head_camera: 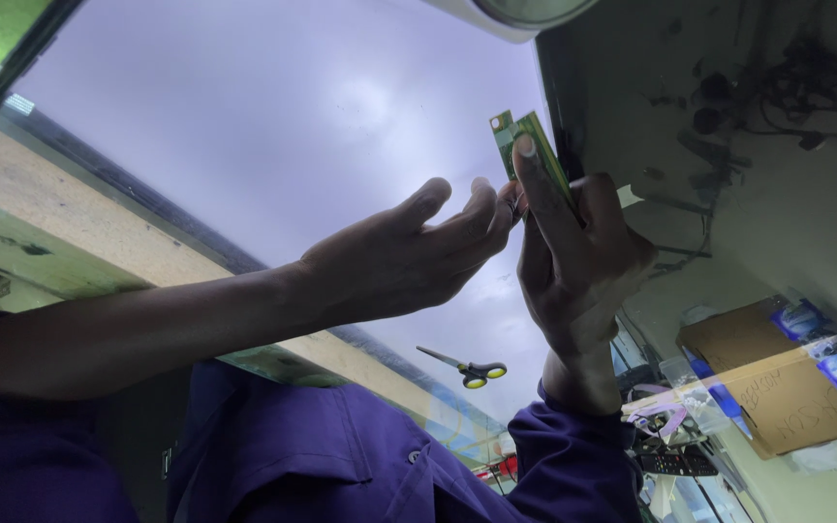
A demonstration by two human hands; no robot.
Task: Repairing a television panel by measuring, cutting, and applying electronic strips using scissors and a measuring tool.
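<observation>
right hand (578,261) is raised upright, wrist bent back, fingers wrapped around a narrow green circuit board (533,145), index finger pressed flat along its face. the board stands nearly vertical above the big pale glossy panel (273,126). left hand (409,257) reaches in from the left, forearm level, fingers curled close, fingertips meeting the board's lower edge beside the right thumb. scissors with yellow-green handles (467,368) lie on the panel below. cardboard box (777,387) sits off right.

Glossy green circuit strip (533,145) at twelve o'clock; smooth, sheeny panel (273,107) beneath; matt brown cardboard box (777,387) at four o'clock
</observation>
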